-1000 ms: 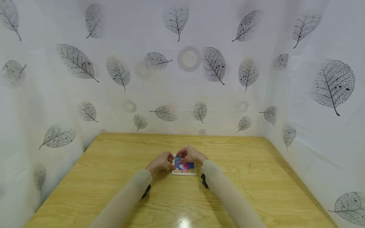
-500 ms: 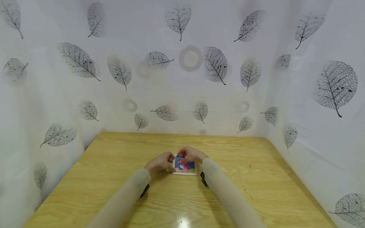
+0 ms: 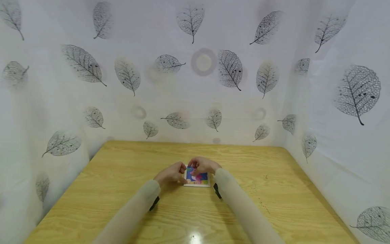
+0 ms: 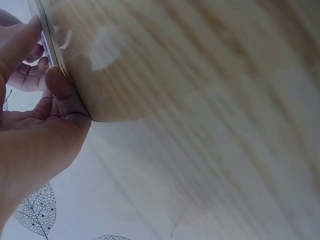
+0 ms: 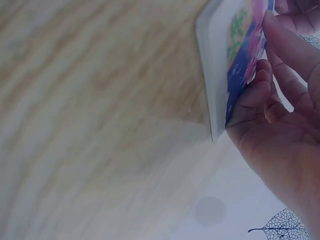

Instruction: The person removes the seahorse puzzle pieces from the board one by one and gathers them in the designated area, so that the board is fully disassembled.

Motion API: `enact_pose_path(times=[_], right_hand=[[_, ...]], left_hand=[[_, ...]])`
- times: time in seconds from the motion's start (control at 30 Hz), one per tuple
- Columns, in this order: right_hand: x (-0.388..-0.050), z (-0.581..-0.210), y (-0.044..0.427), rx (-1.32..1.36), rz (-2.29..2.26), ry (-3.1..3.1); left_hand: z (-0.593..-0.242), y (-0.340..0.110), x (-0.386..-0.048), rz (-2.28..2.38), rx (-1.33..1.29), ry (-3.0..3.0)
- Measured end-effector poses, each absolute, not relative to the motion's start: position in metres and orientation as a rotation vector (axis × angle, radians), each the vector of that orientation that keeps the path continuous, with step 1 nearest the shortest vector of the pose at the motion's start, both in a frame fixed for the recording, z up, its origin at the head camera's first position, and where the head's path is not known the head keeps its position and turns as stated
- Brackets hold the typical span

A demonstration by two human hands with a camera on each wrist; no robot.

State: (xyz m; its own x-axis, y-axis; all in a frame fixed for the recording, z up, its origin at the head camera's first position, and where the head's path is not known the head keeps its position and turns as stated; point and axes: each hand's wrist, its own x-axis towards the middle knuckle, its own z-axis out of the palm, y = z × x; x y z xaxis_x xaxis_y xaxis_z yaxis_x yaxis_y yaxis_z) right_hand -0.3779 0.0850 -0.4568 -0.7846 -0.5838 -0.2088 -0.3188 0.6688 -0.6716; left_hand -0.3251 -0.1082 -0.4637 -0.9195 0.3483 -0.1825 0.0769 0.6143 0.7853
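Observation:
A small square picture board [image 3: 198, 185] with a white rim and a blue, pink and yellow-green picture lies flat on the table. My left hand [image 3: 171, 173] holds its left edge, thumb near the front corner and curled fingers near the back corner. In the left wrist view the left hand's fingertips [image 4: 62, 85] meet the board's thin edge [image 4: 49, 40]. My right hand [image 3: 204, 165] reaches over the picture from the right, its thumb and bent fingers on the far left part. Whether it pinches a loose piece is hidden, though the right fingers [image 5: 252, 97] touch the picture [image 5: 242, 65].
The wooden table [image 3: 122, 162] extends around the board on all sides. A pale curtain [image 3: 195, 98] with leaf prints hangs behind it and along both sides. Small reddish specks [image 3: 263, 205] mark the tabletop to the right.
Both hands keep almost the same places at the board. The right thumb and fingers shift slightly over the picture; the head view moves a little.

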Motion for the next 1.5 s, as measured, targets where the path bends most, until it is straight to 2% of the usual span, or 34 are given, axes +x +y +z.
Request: enact_pose_path(times=[1.5], right_hand=[[-0.3750,-0.4607,0.0820,-0.630,-0.980,2.480]], left_hand=[[-0.4655,-0.1047,-0.3269,1.192,0.347,2.526]])
